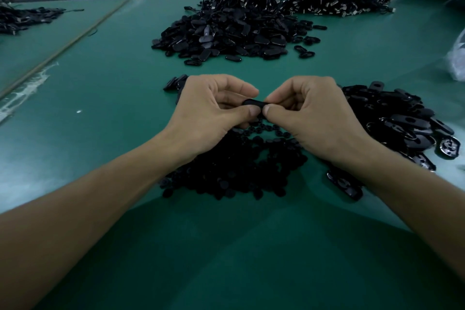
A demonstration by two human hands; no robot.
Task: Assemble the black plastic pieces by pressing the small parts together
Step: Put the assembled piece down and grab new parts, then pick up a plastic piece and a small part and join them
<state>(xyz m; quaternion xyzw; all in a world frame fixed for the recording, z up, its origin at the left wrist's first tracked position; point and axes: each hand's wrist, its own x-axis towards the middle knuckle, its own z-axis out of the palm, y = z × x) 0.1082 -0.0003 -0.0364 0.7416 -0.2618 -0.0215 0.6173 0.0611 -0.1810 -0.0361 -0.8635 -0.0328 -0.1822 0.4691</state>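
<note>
**Pressing a piece together, mid-squeeze**

Both hands meet over the green table point(105, 78). The left hand point(208, 111) and right hand point(309, 113) each pinch one end of a single black oval piece point(254, 102) between thumb and forefinger, so the pressing step looks under way. Just beneath them lies a heap of small round parts point(234, 168); oval shells point(407, 123) sit right of the right hand. Next, I'd guess: a firm, even squeeze, then setting it aside.

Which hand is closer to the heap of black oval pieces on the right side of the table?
Right. The right hand lies just beside the heap, its back nearly against it; the left hand sits farther off, on the right hand's other side.
</note>
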